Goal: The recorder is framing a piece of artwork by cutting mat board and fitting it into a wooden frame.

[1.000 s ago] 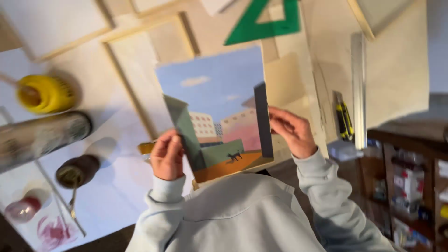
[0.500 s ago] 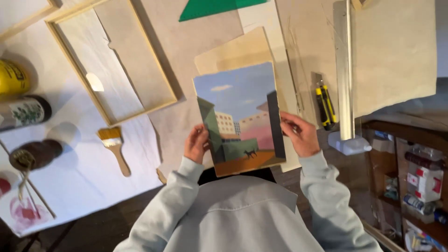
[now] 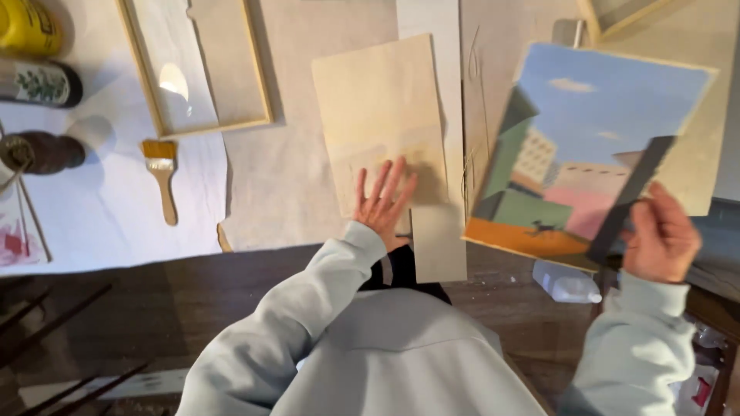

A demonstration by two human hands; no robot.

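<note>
My right hand (image 3: 661, 235) grips the lower right corner of a painted panel (image 3: 574, 146) showing blue sky, buildings and an orange ground, and holds it tilted above the table's right side. My left hand (image 3: 383, 199) lies flat, fingers spread, on the lower edge of a pale cardboard sheet (image 3: 378, 108) on the table. Both arms wear light grey sleeves.
A wooden frame (image 3: 196, 65) lies at upper left, with a flat brush (image 3: 162, 177) below it on white paper. A yellow container (image 3: 29, 27), a dark bottle (image 3: 38, 83) and a brown jar (image 3: 46, 152) stand at far left. A pale strip (image 3: 437, 239) lies beside my left hand.
My left hand let go of the painting and dropped flat onto the cardboard sheet. My right hand alone carried the painting off to the right. The view shifted left.
</note>
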